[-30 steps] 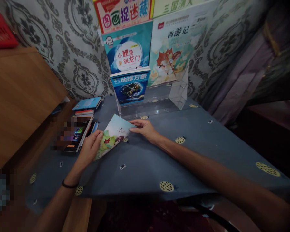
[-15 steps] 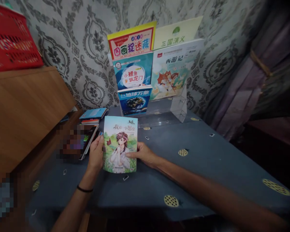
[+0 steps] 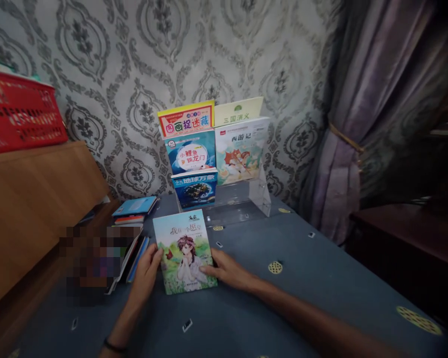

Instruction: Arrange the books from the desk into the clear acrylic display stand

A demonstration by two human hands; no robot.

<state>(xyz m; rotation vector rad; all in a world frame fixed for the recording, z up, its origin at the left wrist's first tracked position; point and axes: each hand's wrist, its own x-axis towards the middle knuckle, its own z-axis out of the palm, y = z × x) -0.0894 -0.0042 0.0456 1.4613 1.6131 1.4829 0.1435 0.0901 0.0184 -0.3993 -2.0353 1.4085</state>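
Observation:
A green-and-blue paperback book (image 3: 185, 253) with a drawn girl on its cover is held up, cover facing me, over the table. My left hand (image 3: 148, 266) grips its left edge, and my right hand (image 3: 226, 268) pinches the right edge with the thumb on the cover. Beyond it stands a clear acrylic book rack (image 3: 259, 196). On the rack's left side are a red-and-yellow book (image 3: 188, 119), a teal book (image 3: 190, 151) and a dark blue book (image 3: 194, 191) in tiers. Its right side bears a pale green book (image 3: 239, 112) and a white illustrated book (image 3: 242, 149).
Stacked books (image 3: 134, 207) lie at the table's left, with more books (image 3: 132, 258) nearer, partly blurred out. A wooden cabinet (image 3: 41, 214) carries a red basket (image 3: 24, 114). A patterned tablecloth (image 3: 302, 298) covers the table; a tied curtain (image 3: 339, 149) hangs at the right.
The view has tilted up, so the rack and the books sit lower in the picture. The held book now leans slightly to the left; both hands keep their hold on it.

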